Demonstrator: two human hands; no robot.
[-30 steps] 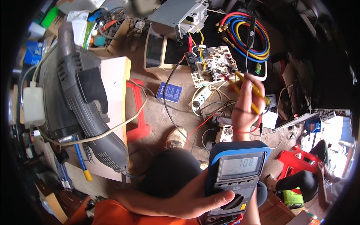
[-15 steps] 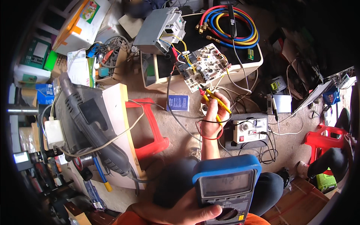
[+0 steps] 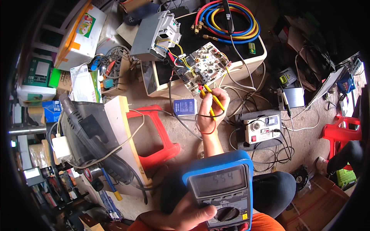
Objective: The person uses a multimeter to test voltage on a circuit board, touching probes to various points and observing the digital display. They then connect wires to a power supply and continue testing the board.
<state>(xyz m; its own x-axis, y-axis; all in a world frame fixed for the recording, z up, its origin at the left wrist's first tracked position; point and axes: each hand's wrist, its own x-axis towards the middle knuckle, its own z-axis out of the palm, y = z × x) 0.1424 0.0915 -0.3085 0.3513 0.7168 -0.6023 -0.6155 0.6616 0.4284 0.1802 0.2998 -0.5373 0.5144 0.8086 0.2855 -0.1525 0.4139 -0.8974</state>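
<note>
My left hand (image 3: 191,211) grips a blue-framed digital multimeter (image 3: 220,192) low in front of me, thumb beside its dial; digits show on its display. Farther out, my right hand (image 3: 214,107) pinches two yellow test probes (image 3: 219,104) together, one with a red tip and one with a dark lead. Their tips are at the near corner of a circuit board (image 3: 210,63) crowded with components; firm contact is too small to make out. Wires join the board to a grey metal housing (image 3: 148,40) on its left.
The board rests at the edge of a cream, dark-topped case (image 3: 169,87) bearing coiled coloured hoses (image 3: 231,23). A blue box (image 3: 185,107), a white control box (image 3: 263,129) with tangled leads, and red stools (image 3: 163,133) stand on the floor. A black power tool (image 3: 96,134) lies left.
The view has shifted slightly. My right hand and the probes have moved closer against the board's near corner. The multimeter sits further left, tilted, and its reading has changed.
</note>
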